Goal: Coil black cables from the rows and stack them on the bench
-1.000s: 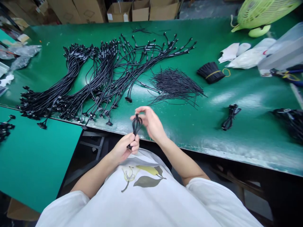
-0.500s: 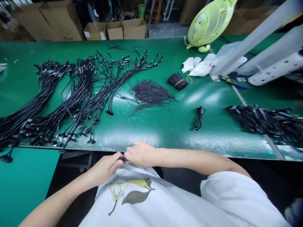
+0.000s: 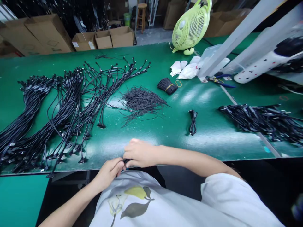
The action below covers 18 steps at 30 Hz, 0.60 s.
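Observation:
At the table's front edge, both my hands meet around a black cable [image 3: 126, 160], most of it hidden by the fingers. My left hand [image 3: 109, 172] pinches it from the left, thumb and fingers pressed together. My right hand [image 3: 140, 153] is closed on it from the right, its back turned up. Beyond the hands lies a heap of short black twist ties [image 3: 143, 101]. A tied bundle of the same ties [image 3: 167, 85] has a yellow band round it. One folded, tied cable [image 3: 193, 122] lies on its own to the right.
Long loose black cables [image 3: 68, 107] spread over the left of the green table [image 3: 151, 132]. Folded cables [image 3: 258, 121] are piled at the right. Farther back are pliers [image 3: 222, 82], white bags [image 3: 188, 72], a grey post [image 3: 227, 41] and a green fan [image 3: 190, 26].
The camera view has shifted, so the table's things sit farther left. My hands remain together on the cable, with the right fingers slightly repositioned around it.

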Tool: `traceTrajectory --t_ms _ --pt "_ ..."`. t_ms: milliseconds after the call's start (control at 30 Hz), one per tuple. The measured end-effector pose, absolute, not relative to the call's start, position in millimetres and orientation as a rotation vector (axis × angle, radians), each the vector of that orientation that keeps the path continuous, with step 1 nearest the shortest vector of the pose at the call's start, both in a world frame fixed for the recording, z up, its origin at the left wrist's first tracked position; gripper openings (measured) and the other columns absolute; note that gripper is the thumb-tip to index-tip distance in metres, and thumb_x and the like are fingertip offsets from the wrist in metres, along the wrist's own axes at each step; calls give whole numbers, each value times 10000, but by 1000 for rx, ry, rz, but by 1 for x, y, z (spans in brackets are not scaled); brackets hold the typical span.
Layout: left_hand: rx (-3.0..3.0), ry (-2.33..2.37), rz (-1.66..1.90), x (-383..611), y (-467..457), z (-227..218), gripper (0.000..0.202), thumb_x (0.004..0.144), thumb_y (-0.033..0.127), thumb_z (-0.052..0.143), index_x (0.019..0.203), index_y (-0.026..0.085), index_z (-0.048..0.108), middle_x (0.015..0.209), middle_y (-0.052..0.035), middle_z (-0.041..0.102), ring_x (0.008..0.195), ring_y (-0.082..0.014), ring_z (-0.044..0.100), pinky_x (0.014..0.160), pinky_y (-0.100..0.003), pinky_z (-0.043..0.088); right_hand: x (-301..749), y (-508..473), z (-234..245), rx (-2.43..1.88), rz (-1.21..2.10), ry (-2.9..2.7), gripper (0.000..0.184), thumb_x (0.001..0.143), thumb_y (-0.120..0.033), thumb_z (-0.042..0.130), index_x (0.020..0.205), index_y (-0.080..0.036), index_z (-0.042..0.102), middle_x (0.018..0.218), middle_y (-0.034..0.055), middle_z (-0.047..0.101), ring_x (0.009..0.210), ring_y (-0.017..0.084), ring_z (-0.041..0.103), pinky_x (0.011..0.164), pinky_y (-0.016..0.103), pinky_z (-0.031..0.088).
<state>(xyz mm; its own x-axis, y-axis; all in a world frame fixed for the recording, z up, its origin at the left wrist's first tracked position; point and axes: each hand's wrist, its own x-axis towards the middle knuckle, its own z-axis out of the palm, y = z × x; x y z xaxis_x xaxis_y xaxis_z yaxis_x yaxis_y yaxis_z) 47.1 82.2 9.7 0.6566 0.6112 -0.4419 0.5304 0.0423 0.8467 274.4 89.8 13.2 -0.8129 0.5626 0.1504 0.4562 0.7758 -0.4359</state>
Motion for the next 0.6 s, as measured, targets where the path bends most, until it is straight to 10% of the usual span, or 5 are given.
traceTrajectory --t_ms 233,600 --pt "853 1078 560 49 87 6 460 766 581 666 719 149 518 574 61 352 493 -70 349 495 -219 283 397 233 -11 -2030 68 -1919 356 1006 -241 349 1037 -102 675 1072 132 599 920 178 520 822 314 380" --pt "721 958 688 63 84 13 420 773 517 701 751 136 525 591 57 363 503 -53 353 476 -195 282 395 198 -5 -2153 -249 -1598 280 979 -251 331 993 -117 577 1018 172 574 870 246 504 754 353 358"
